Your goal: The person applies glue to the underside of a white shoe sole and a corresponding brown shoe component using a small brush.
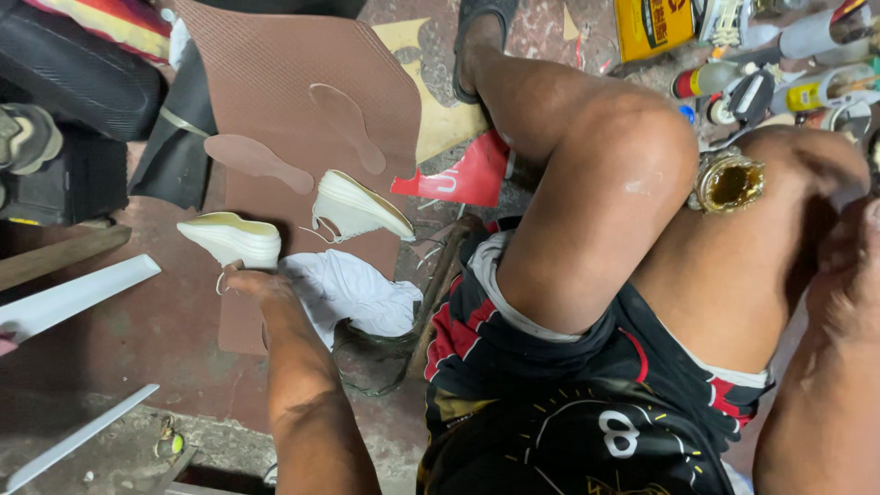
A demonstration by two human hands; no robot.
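My left hand (249, 281) reaches down to the floor and touches the heel end of a white shoe (231, 237) that lies sole up on a brown rubber sheet (275, 82). A second white shoe (359, 207) lies tilted just right of it. A white cloth (353, 291) is bunched beside my left wrist. My right hand (848, 284) sits at the right edge behind my knee, and whether it holds anything is hidden. An open tin of amber glue (729, 181) rests between my two knees.
Two sole-shaped cut-outs (348, 124) mark the brown sheet. A red scrap (463, 176) and yellow offcuts (440, 119) lie beyond it. Cans, tubes and a yellow tin (653, 26) crowd the upper right. White strips (73, 295) and black bags (73, 82) lie on the left.
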